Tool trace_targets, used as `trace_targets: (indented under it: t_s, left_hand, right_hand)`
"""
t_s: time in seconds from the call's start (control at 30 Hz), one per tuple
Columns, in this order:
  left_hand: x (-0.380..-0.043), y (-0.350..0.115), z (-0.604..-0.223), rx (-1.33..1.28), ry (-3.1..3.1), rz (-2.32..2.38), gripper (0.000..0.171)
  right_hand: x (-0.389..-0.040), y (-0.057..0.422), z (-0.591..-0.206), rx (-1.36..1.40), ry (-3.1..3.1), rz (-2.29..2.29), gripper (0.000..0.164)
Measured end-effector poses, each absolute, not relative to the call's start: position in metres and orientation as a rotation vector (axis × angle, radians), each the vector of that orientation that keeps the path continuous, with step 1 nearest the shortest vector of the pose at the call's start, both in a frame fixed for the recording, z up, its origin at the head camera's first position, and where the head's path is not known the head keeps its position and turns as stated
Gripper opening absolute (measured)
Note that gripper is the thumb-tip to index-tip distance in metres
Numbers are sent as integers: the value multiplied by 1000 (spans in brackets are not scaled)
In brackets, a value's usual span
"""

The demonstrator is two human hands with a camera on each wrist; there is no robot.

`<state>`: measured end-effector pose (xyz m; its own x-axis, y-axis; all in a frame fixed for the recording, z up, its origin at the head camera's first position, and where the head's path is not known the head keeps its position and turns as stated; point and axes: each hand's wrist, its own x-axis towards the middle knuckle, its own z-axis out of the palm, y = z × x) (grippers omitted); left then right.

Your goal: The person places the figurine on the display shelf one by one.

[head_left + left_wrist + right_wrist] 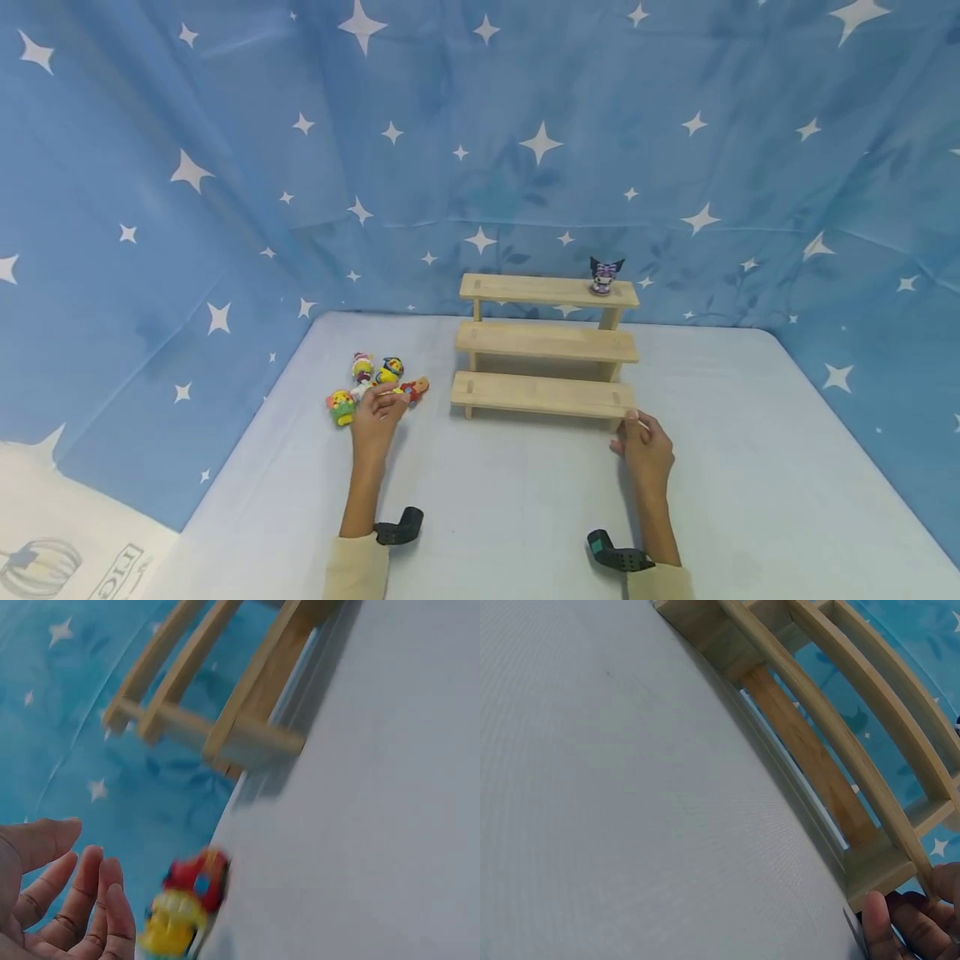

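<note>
A three-tier wooden display shelf (pixel 546 393) stands on the white table. At the front right corner of its lowest step, my right hand (pixel 647 454) pinches the board's end. The right wrist view shows fingertips (pixel 876 907) against the shelf's end leg. My left hand (pixel 375 421) is over a group of small toy figures, fingers loosely bent and nothing between them. Around it are a green and yellow figure (pixel 342 407), a striped-hat figure (pixel 362 367), a blue and yellow figure (pixel 390 370) and a red figure (pixel 414 390); a white one is partly hidden.
A black and purple figurine (pixel 603 277) stands at the right end of the top step. Behind the table (pixel 510 508) hangs a blue curtain (pixel 450 92) with white stars. Each wrist carries a black camera mount, such as the left one (pixel 401 527).
</note>
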<state>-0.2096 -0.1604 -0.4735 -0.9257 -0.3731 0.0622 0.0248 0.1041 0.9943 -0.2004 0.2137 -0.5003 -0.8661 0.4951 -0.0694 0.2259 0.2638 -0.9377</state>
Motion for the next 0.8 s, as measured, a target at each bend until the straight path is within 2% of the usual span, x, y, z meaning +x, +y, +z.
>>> trace_targets:
  t_s: [0.23, 0.53, 0.8]
  left_hand:
    - [-199, -213, -472, 603, -2177, -1582, 35]
    - [-193, -240, -476, 729, -2428, -1669, 77]
    - [-198, -253, -478, 711, -2501, -1696, 87]
  right_hand:
    - [-202, 214, -502, -688, -2311, 1631, 58]
    - [-201, 221, -503, -656, -2318, 1570, 57]
    - [-202, 214, -504, -676, -2320, 1587, 59]
